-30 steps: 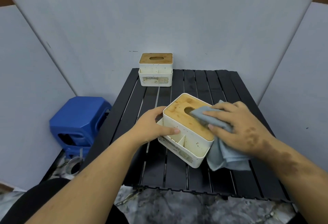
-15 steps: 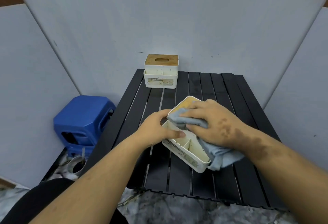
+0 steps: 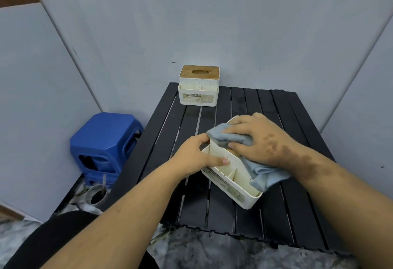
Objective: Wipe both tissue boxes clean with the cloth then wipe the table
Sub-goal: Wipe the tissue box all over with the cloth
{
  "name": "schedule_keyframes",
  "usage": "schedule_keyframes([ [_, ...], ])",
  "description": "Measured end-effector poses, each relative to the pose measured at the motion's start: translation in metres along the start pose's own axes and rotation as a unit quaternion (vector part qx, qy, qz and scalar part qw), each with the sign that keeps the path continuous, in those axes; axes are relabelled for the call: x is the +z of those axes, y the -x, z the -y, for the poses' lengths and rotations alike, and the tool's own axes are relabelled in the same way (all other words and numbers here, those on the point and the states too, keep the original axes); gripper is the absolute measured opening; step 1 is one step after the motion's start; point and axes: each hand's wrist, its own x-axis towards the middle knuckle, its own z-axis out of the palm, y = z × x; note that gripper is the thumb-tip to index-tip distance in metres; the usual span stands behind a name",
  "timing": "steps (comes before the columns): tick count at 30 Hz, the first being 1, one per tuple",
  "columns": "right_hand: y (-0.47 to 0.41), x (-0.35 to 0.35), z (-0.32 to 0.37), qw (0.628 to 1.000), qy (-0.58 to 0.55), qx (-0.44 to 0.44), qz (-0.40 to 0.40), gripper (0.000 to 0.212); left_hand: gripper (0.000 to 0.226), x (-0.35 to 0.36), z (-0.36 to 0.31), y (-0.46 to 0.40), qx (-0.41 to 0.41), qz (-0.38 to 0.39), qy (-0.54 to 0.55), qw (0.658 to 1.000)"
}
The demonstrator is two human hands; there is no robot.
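Note:
A white tissue box (image 3: 230, 180) with a wooden lid and side compartments sits at the middle of the black slatted table (image 3: 191, 205). My left hand (image 3: 197, 158) grips its left side, thumb on the wall. My right hand (image 3: 263, 141) presses a grey-blue cloth (image 3: 263, 176) onto the lid, covering most of it; the cloth's tail hangs over the box's right side. A second white tissue box (image 3: 198, 86) with a wooden lid stands upright at the table's far left edge, speckled with dirt.
A blue plastic stool (image 3: 106, 143) stands left of the table, with a small metal cup (image 3: 96, 196) on the floor before it. Grey panels enclose the table on three sides. Marble floor shows beyond the near edge.
My right hand has slid the cloth leftward across the lid, from its right part to covering nearly all of it. The left hand keeps its hold on the box.

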Motion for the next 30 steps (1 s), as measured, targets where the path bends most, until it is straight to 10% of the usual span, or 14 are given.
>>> schedule_keyframes([
  [5, 0.012, -0.015, -0.039, 0.995, 0.021, 0.101, -0.019, 0.032, 0.056, 0.001, -0.001, 0.001, -0.009, 0.012, 0.01, 1.0],
  [30, 0.08, 0.016, 0.007, 0.992, -0.022, 0.062, -0.103, 0.043, 0.051, 0.005, -0.004, 0.002, 0.0, 0.003, 0.008, 1.0],
])
